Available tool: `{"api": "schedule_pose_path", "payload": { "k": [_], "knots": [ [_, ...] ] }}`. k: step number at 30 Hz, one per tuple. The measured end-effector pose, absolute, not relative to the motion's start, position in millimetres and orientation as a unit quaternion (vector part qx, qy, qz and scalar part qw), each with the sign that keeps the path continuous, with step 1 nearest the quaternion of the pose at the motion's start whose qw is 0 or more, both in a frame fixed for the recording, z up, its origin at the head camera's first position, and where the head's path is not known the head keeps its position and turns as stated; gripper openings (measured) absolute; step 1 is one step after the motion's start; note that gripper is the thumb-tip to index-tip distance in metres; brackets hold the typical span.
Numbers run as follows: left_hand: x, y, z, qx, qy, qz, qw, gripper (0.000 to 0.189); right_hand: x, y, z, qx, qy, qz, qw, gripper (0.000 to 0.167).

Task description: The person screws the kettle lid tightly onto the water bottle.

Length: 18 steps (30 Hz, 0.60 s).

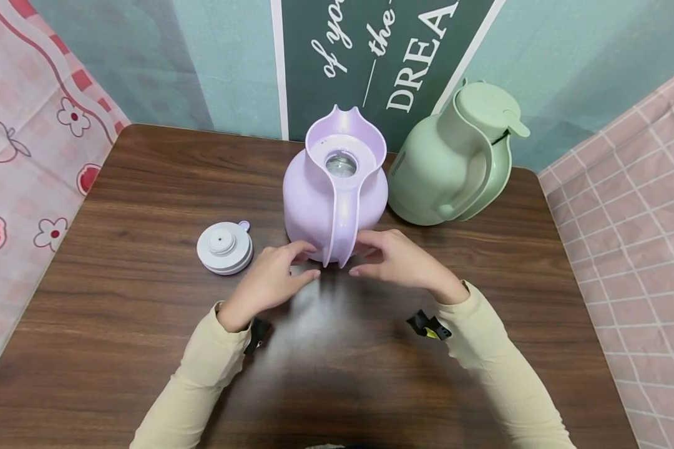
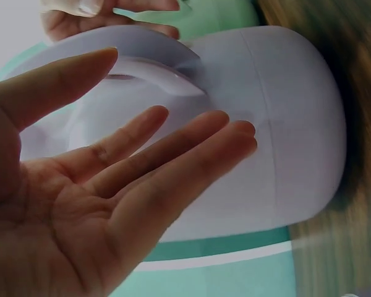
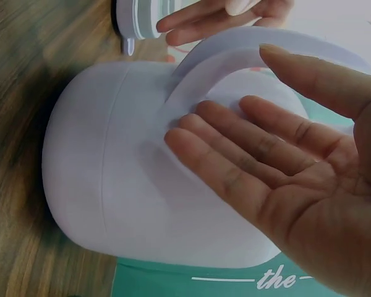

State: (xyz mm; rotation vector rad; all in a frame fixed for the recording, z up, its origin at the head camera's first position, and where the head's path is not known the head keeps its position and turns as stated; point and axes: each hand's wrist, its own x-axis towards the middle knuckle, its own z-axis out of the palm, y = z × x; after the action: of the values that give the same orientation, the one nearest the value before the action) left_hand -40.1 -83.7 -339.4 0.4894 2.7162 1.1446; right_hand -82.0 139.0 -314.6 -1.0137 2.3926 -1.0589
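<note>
A lilac thermos jug (image 1: 309, 206) stands upright on the table, its top uncovered and a round metallic-looking opening showing. Its handle (image 1: 345, 218) points toward the person. My left hand (image 1: 272, 277) is at the jug's lower left side, fingers extended and thumb apart. On the other side of the handle, my right hand (image 1: 401, 262) mirrors it, fingertips close to the jug. In both wrist views the palms face the jug's body with nothing gripped. Left of the left hand lies a round white stopper (image 1: 224, 246) with a small lilac tab.
A green thermos jug (image 1: 438, 168) with its lid on stands right behind the lilac one. The wooden table (image 1: 118, 299) meets a teal wall with a lettered dark panel (image 1: 393, 56). Pink-patterned cloth (image 1: 28, 156) hangs left, pink tile-patterned covering (image 1: 634, 206) right.
</note>
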Motion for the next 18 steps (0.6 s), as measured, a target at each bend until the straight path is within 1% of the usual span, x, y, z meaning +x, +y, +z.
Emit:
{"api": "schedule_pose_path", "payload": {
  "k": [4,9,14,18],
  "knots": [
    [-41,-89,-343,0.154,0.909,0.378,0.078,0.033,-82,137,-314,-0.362,0.833,-0.385,0.165,0.027],
    [-42,-96,-346,0.15,0.91,0.379,0.075,0.032,-82,133,-311,-0.361,0.829,-0.389,0.175,0.028],
    [-42,-101,-349,0.146,0.907,0.388,0.077,0.03,-84,128,-308,-0.368,0.826,-0.39,0.175,0.025],
    [-42,-104,-351,0.145,0.906,0.39,0.08,0.028,-85,126,-307,-0.37,0.807,-0.416,0.198,0.03]
  ]
}}
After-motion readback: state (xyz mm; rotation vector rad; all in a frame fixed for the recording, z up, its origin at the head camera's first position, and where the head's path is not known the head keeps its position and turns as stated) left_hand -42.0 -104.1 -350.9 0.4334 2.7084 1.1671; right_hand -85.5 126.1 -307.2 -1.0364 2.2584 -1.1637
